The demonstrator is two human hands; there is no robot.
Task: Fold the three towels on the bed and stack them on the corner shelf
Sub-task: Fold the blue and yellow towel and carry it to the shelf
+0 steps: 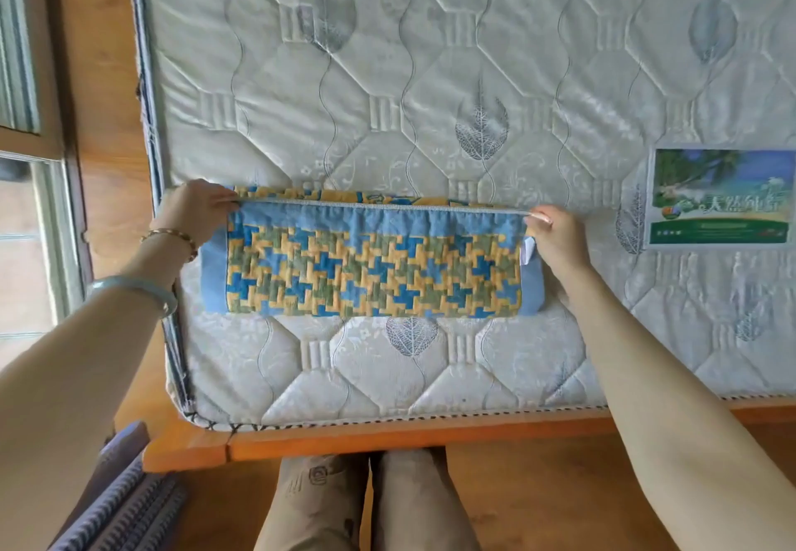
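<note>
left hand + right hand each pinch towel far corners | risk: uneven pull skews fold, edges misalign

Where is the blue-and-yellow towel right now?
Head view: the blue-and-yellow towel lies on the mattress near its front-left corner, far edge pinched by the left hand and right hand.

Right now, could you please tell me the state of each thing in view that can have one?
mattress: bare, without a sheet.
patterned towel: folded over lengthwise, lying flat on the mattress.
left hand: pinches the towel's far left corner.
right hand: pinches the towel's far right corner.
printed label: flat on the mattress.
striped cloth: off the bed, lower left; fold unclear.
</note>
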